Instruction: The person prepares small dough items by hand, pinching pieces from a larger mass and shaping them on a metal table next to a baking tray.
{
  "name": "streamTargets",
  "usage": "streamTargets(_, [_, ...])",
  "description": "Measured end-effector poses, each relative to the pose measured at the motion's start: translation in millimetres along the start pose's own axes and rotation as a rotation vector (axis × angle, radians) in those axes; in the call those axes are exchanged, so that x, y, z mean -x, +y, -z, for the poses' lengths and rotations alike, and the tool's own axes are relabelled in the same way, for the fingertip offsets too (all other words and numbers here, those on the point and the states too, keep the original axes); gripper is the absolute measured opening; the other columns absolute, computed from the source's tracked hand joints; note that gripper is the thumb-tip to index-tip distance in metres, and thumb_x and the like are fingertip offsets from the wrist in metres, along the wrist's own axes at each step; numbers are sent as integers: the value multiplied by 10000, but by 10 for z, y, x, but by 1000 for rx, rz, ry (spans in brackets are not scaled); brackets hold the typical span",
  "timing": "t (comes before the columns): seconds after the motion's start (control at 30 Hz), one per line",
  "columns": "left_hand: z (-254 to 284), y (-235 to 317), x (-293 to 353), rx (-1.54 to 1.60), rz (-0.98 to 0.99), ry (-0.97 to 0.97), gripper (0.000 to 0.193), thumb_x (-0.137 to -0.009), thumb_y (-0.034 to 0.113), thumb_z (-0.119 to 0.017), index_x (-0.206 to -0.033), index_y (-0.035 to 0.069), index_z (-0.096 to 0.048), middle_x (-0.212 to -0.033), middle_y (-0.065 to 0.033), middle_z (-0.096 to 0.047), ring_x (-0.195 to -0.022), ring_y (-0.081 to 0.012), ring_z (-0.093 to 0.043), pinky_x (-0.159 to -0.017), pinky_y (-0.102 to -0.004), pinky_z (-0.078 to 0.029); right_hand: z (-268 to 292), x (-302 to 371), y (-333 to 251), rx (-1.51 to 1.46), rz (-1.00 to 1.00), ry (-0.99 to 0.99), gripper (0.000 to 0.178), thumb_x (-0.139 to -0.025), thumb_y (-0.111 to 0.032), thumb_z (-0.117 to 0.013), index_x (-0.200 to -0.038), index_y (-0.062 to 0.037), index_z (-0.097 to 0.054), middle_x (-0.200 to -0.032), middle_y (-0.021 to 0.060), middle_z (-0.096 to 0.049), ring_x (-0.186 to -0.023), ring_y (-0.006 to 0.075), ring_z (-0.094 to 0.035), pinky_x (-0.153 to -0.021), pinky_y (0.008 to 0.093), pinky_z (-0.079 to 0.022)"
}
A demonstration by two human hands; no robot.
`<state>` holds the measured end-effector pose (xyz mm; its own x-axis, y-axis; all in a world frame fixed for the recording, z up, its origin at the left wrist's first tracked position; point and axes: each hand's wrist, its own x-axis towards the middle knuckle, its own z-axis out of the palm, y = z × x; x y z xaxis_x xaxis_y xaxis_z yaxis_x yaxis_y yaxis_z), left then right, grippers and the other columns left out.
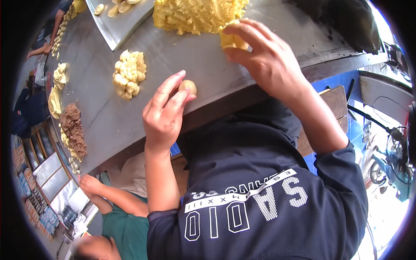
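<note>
My left hand (164,112) holds a small round tan ball (189,87) between its thumb and fingers, just above the grey metal table (162,58) near its front edge. Farther right, my right hand (271,58) has its fingers curled around a lump of yellow dough (232,42). That lump is at the near right edge of a large crumbly mound of yellow dough (197,16); whether it is still joined to the mound I cannot tell. Left of my left hand lies a heap of small pale-yellow dough pieces (129,74).
A metal tray (113,35) with several pale ovals stands at the far left. Brown filling-like paste (74,132) and more dough lie along the left side. A co-worker in a green shirt (125,227) sits lower left. A dark bag-like bundle (346,24) rests far right.
</note>
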<state>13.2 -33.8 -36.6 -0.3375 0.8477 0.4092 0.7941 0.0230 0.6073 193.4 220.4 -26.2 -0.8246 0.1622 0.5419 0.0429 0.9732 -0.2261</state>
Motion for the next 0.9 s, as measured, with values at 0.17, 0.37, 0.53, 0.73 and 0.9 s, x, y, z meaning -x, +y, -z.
streamTargets(0.17, [55,87,-176,-224,-2,-87,168,-986,78,-857,-1078,19,-729,-1300,-151,-733,-1055,-343,-755,-915,-443,-612,26,-83,106,82,-15,-126,242,-882,-78,-713,-1096,-95,-824,-1330,59,-735,-1279,296,-709,-1022,416,-638])
streamTargets(0.37, [268,104,-547,328,556,-298,151,-1053,151,-790,-1066,40,-688,-1228,-117,-742,-985,-295,-737,-921,-398,-603,42,-196,35,-136,-54,-270,176,-882,-35,-747,-1050,-64,-790,-1172,48,-750,-1106,303,-721,-962,436,-625])
streamTargets(0.53, [-187,231,-705,-748,18,-233,180,-1072,225,-727,-986,69,-702,-982,-116,-778,-933,-359,-767,-817,-516,-596,188,-106,42,-212,-49,-229,144,-896,-24,-800,-1030,-71,-826,-1179,59,-768,-1134,301,-729,-961,440,-623])
streamTargets(0.73, [90,8,-360,-217,95,-50,68,-1064,101,-787,-1053,71,-727,-1026,-94,-796,-928,-246,-793,-844,-380,-630,229,29,7,-212,-96,-3,257,-934,-36,-808,-1174,-117,-846,-1326,77,-770,-1217,319,-737,-976,430,-638])
streamTargets(0.9, [444,-60,-385,644,344,292,425,-1070,46,-796,-1462,-3,-639,-1577,-231,-678,-1215,-243,-780,-1110,-416,-617,9,81,17,-153,-87,-79,211,-955,-167,-819,-1161,-141,-859,-1264,50,-769,-1182,298,-713,-999,445,-631])
